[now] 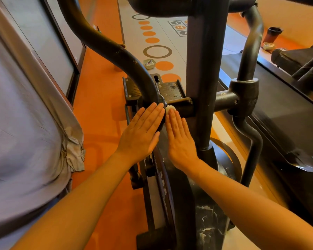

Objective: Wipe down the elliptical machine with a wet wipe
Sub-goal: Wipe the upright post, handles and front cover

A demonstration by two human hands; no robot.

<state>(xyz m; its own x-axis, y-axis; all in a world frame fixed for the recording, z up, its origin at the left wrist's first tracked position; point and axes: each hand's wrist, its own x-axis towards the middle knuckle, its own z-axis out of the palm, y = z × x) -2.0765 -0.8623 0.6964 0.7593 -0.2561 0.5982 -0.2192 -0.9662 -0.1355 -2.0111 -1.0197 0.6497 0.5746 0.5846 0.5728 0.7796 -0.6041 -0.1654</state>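
While both of my arms reach forward over the elliptical machine (202,73), my right hand (180,139) lies flat with straight fingers, pressing a small white wet wipe (170,108) against the dark frame. Only a bunched edge of the wipe shows past my fingertips; the rest is hidden under them. My left hand (143,130) is just beside it on the left, also flat and holding nothing, its fingers resting on the round hub (152,101) where the curved handlebar arm (105,44) joins the machine. The wipe sits at the far end of my right hand, touching the short crossbar (182,105) that runs left to right between the hub and the upright post (204,87). I judge the next stroke should follow that bar's long axis, sideways toward the post, and my right hand is plainly the one placed for it. Pale dusty marks on the base (206,224) near me suggest plenty is left to clean.
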